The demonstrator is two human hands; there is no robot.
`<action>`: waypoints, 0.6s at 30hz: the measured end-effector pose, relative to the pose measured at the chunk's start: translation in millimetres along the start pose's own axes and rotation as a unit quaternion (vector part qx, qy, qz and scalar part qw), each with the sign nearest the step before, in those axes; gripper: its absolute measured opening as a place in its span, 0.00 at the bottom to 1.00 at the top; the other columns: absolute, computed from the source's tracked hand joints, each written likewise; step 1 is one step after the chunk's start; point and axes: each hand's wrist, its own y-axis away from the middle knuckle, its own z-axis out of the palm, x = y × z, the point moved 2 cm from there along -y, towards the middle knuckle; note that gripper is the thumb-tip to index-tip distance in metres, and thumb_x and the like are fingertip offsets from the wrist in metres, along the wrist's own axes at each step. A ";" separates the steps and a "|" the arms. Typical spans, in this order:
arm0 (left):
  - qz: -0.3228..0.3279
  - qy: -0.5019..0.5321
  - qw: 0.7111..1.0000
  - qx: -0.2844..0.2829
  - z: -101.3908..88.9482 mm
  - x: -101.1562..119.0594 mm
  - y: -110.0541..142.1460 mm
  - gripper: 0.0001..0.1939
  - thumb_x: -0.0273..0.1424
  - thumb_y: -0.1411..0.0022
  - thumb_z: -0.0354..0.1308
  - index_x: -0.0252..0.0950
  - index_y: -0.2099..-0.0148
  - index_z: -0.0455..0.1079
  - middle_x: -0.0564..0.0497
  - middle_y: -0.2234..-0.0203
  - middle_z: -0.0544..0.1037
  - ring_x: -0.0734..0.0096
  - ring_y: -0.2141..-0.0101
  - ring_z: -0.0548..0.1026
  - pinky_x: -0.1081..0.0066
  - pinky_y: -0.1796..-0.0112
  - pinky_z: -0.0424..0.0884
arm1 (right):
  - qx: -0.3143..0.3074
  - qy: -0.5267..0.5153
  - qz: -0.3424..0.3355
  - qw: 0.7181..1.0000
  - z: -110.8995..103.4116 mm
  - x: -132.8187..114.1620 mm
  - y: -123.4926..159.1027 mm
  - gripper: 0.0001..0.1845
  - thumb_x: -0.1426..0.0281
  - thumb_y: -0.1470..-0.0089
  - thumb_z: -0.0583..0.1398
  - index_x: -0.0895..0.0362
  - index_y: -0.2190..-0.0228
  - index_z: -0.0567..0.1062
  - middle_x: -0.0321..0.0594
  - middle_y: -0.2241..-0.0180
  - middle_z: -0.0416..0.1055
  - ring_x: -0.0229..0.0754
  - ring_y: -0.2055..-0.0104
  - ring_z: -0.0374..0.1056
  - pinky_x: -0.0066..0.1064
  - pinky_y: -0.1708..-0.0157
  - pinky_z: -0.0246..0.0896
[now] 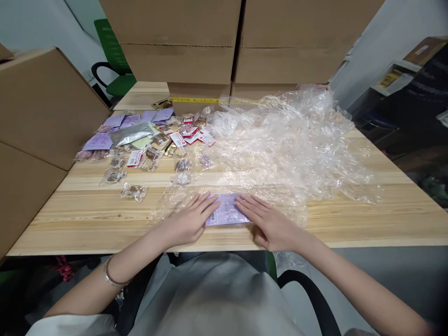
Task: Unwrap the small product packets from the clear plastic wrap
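Pale cloth of the person's top (210, 294) lies nearest, before the wooden table (353, 228) and its broad heap of clear wrap (287, 140). Left hand (185, 225) and right hand (278, 227), unclenched, rest outstretched fingers on opposite ends of the purple packet (227, 211) near the table's front edge; light, even pressure and smoothed wrap should prevent creases.
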 end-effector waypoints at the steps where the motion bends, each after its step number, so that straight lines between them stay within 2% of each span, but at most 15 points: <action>1: -0.001 0.010 1.000 -0.003 -1.9 -4.8 3.7 0.39 0.18 0.40 0.46 0.35 0.27 0.46 0.43 0.29 0.52 0.59 0.30 0.43 0.51 0.33 0.48 | 0.011 0.013 0.013 1.000 3.9 3.4 9.2 0.41 0.74 0.40 0.53 0.58 0.30 0.44 0.49 0.31 0.49 0.49 0.29 0.46 0.51 0.32 0.49; 3: -0.017 0.027 0.999 -0.007 -7.1 -15.7 12.4 0.40 0.15 0.41 0.43 0.38 0.28 0.48 0.46 0.30 0.53 0.63 0.30 0.44 0.52 0.33 0.49 | 0.033 0.035 0.052 0.998 8.6 14.8 26.0 0.35 0.78 0.37 0.49 0.58 0.31 0.51 0.49 0.33 0.55 0.48 0.31 0.51 0.51 0.34 0.54; 6: -0.049 0.055 0.997 -0.014 -17.5 -34.3 30.0 0.40 0.15 0.42 0.43 0.41 0.29 0.53 0.49 0.31 0.56 0.64 0.30 0.48 0.51 0.33 0.49 | 0.046 0.032 0.089 0.994 5.3 32.9 47.2 0.28 0.77 0.34 0.47 0.55 0.35 0.62 0.46 0.36 0.62 0.48 0.33 0.55 0.51 0.36 0.58; 10: -0.071 0.131 0.989 -0.013 -30.4 -61.1 58.7 0.28 0.23 0.34 0.46 0.46 0.35 0.64 0.52 0.35 0.65 0.64 0.32 0.54 0.49 0.34 0.51 | 0.070 -0.033 0.154 0.985 -10.1 47.0 69.4 0.24 0.73 0.34 0.49 0.51 0.40 0.70 0.40 0.39 0.67 0.48 0.37 0.63 0.49 0.39 0.63; 14: -0.094 0.224 0.970 -0.001 -36.3 -78.2 85.1 0.18 0.33 0.31 0.50 0.48 0.44 0.75 0.51 0.43 0.75 0.60 0.34 0.61 0.48 0.34 0.48 | 0.074 -0.128 0.264 0.953 -19.4 51.2 83.7 0.19 0.65 0.34 0.52 0.49 0.48 0.77 0.39 0.47 0.75 0.49 0.45 0.72 0.46 0.45 0.69; 16: -0.146 0.269 0.951 0.031 -34.9 -81.4 94.7 0.16 0.39 0.30 0.51 0.46 0.49 0.78 0.48 0.46 0.78 0.57 0.36 0.64 0.47 0.34 0.48 | 0.097 -0.157 0.304 0.935 -21.1 50.5 85.9 0.17 0.61 0.35 0.53 0.50 0.56 0.81 0.40 0.51 0.78 0.51 0.48 0.74 0.44 0.47 0.71; 18: -0.219 0.308 0.921 0.095 -30.6 -81.5 100.1 0.18 0.46 0.32 0.53 0.43 0.56 0.80 0.44 0.50 0.80 0.52 0.38 0.67 0.48 0.37 0.56 | 0.133 -0.173 0.333 0.917 -21.8 49.1 84.5 0.18 0.58 0.36 0.54 0.51 0.63 0.81 0.41 0.57 0.80 0.51 0.55 0.76 0.41 0.54 0.72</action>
